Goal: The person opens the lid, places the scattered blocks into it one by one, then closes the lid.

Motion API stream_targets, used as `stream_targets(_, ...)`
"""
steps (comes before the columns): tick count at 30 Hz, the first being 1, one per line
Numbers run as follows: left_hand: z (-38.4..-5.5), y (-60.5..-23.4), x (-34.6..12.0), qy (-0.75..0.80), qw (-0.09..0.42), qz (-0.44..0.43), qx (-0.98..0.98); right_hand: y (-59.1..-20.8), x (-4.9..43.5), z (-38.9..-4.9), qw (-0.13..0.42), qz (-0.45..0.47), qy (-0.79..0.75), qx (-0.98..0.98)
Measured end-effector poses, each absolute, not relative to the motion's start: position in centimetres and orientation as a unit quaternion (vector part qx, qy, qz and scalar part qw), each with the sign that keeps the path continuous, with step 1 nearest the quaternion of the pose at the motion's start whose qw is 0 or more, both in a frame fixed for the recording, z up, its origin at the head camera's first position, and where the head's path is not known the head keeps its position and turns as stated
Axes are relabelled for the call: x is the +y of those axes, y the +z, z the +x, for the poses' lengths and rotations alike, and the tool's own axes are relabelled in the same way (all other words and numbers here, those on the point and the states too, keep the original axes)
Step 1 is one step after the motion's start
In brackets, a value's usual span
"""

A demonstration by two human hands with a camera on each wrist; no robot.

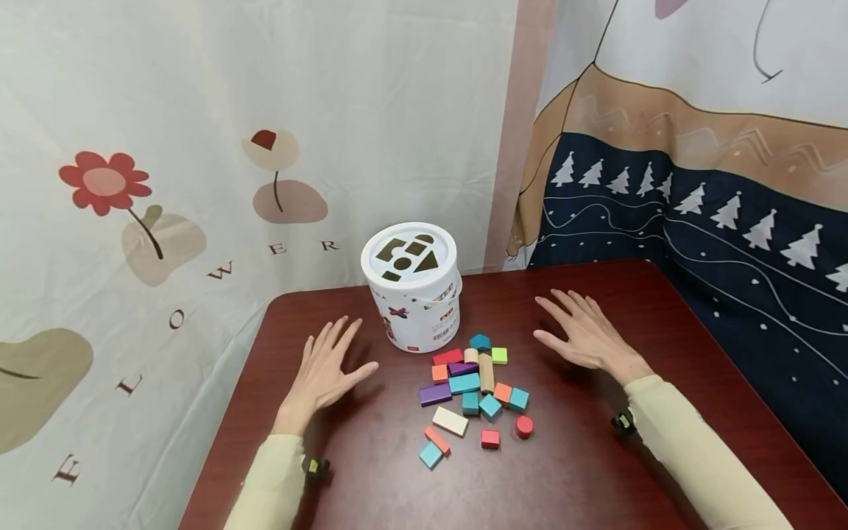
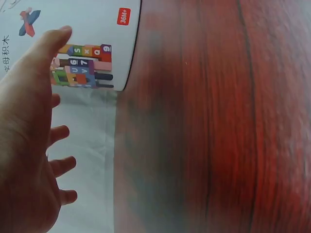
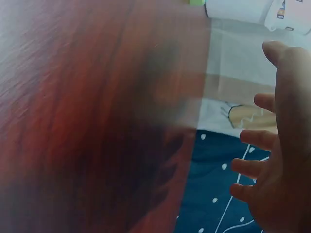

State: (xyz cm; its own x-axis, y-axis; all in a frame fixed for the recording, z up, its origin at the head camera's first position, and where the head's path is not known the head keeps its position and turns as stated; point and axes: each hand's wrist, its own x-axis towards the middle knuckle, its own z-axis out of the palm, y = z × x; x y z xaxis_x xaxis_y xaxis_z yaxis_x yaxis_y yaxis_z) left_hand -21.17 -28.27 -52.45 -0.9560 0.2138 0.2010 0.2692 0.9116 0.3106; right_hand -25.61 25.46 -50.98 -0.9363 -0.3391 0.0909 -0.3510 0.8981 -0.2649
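Observation:
In the head view my left hand (image 1: pixel 326 372) is held over the table's left part, fingers spread and holding nothing. My right hand (image 1: pixel 584 331) is likewise spread on the right side, with nothing in it. Between them stands a white bucket (image 1: pixel 424 316) whose lid (image 1: pixel 408 254) has several shaped cut-outs. In front of it lies a loose group of coloured toy blocks, among them a purple block (image 1: pixel 435 395), a cream block (image 1: pixel 450 422), a red cylinder (image 1: pixel 524 427) and a green cube (image 1: pixel 500 356). The left wrist view shows the bucket's printed side (image 2: pixel 97 29) beyond the left thumb.
The dark red wooden table (image 1: pixel 563 471) meets a pale printed curtain (image 1: pixel 397 147) at its back edge. A navy curtain with white trees (image 1: pixel 729 294) hangs along the right edge. The bucket's handle (image 1: pixel 457 291) hangs at its right side.

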Motion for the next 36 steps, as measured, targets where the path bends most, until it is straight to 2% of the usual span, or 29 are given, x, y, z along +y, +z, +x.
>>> stream_targets(9, -21.8, -51.8, -26.9, -0.272, 0.110, -0.126, -0.948, -49.0, 22.9, -26.7, 0.048, 0.212, 0.175, -0.960)
stream_targets(17, -22.8, -51.3, -25.4, -0.378, 0.105, -0.093, -0.915, -47.2, 19.9, -27.8, 0.064, 0.231, 0.247, -0.939)
stream_targets(24, -24.1, -51.6, -23.9, -0.456, 0.124, -0.093, -0.876, -46.2, 17.0, -28.4, 0.083, 0.240, 0.290, -0.923)
stream_targets(36, -25.8, -52.3, -22.3, -0.538, 0.161, -0.066, -0.825, -45.8, 13.0, -29.8, 0.038, 0.217, 0.378, -0.899)
